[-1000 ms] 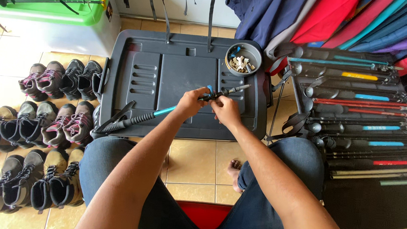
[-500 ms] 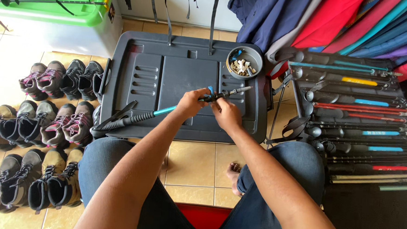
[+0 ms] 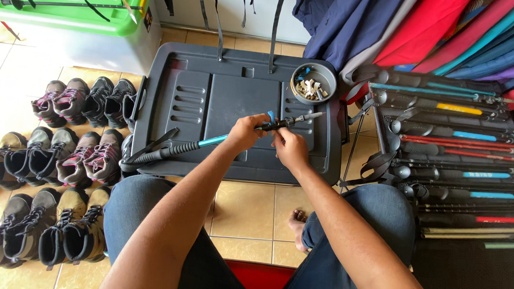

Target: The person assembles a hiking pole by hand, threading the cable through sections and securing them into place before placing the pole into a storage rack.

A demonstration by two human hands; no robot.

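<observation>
My left hand (image 3: 245, 132) grips a folded trekking pole (image 3: 210, 141) with a teal shaft and a black foam handle that points down left. The pole lies slantwise over a dark grey plastic box lid (image 3: 212, 101). Its metal tip (image 3: 308, 116) points up right. My right hand (image 3: 289, 147) pinches the black locking section of the pole just below the tip, beside a small blue clamp lever. A round grey bowl (image 3: 313, 82) of small pale parts stands at the lid's far right corner.
Several hiking boots (image 3: 63, 152) stand in rows at left. A row of folded trekking poles (image 3: 455, 166) lies on a dark mat at right. A green-lidded bin (image 3: 70, 17) sits at the back left, jackets (image 3: 427, 30) at the back right. My knees flank a bare foot (image 3: 297, 223).
The hands and the pole have stayed almost in place. My right hand's fingers have shifted slightly on the locking section.
</observation>
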